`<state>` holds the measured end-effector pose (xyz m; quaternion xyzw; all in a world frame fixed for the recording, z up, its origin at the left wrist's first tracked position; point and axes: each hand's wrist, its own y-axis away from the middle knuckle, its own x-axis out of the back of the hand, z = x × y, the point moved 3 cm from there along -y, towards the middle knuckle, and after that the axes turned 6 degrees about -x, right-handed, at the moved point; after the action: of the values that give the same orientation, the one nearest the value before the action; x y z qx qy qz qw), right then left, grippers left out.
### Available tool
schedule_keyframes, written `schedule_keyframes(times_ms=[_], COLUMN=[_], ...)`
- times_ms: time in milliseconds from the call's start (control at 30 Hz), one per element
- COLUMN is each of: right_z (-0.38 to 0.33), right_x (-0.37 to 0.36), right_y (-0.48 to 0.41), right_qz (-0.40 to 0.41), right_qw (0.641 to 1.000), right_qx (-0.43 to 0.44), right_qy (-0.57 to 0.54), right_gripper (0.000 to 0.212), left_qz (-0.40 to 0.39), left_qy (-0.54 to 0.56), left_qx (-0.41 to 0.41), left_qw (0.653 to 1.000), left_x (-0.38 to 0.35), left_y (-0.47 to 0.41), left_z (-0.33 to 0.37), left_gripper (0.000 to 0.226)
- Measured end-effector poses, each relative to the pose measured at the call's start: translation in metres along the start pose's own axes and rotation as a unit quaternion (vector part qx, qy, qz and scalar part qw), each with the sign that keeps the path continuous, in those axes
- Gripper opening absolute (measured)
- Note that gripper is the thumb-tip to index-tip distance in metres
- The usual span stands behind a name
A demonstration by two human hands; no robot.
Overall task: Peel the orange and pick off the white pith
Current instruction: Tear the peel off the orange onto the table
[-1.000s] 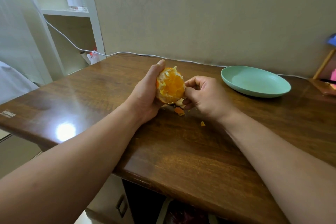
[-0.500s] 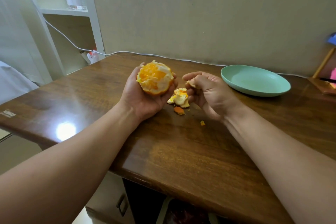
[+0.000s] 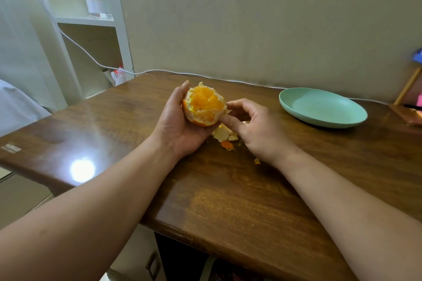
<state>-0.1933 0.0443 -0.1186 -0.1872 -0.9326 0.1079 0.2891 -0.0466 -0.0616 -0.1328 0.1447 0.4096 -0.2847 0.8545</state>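
A dark wooden desk (image 3: 228, 201) fills most of what I can see from here, its polished top catching a bright spot of light near the left corner. Behind its far left end stands a pale shelf unit (image 3: 96, 21), and a thin white cable (image 3: 159, 72) runs down past the shelf and along the back edge of the desk against the wall. On the right of the desk, well apart from the hands, sits a shallow mint-green plate (image 3: 319, 122).

Both bare forearms reach in from the near side. The left hand (image 3: 180, 128) cups the orange (image 3: 204, 105) above the middle of the desk, with the thumb up along its left side and the fingers curled underneath. The fruit is largely stripped on the side facing me: bright flesh shows, with a ragged pale edge round it and a strip of orange skin along the bottom. The right hand (image 3: 258, 130) is just beside it, fingers bent, with the thumb and forefinger pinching the torn edge on the orange's right side.

Below and between the two hands a small heap of pale peel pieces (image 3: 222, 132) lies on the desk. Next to it is an orange scrap of rind (image 3: 226, 144), and a tinier crumb (image 3: 257, 161) lies near the right wrist.
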Motion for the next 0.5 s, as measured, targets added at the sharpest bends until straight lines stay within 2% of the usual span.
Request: schedule_keyframes(times_ms=[200,500], right_z=[-0.007,-0.014], right_x=[0.008,0.006], right_y=[0.005,0.009], right_qz=[0.004,0.019], right_qw=[0.998,0.998], right_qx=[0.061,0.048], right_qy=[-0.033,0.024], right_gripper=[0.029,0.027], left_qz=[-0.052,-0.052], left_qy=[-0.039,-0.054], left_qx=[0.025,0.015], left_qw=[0.998,0.997], left_x=[0.0,-0.002], left_y=[0.003,0.005], left_z=[0.001,0.001], left_gripper=[0.045,0.046])
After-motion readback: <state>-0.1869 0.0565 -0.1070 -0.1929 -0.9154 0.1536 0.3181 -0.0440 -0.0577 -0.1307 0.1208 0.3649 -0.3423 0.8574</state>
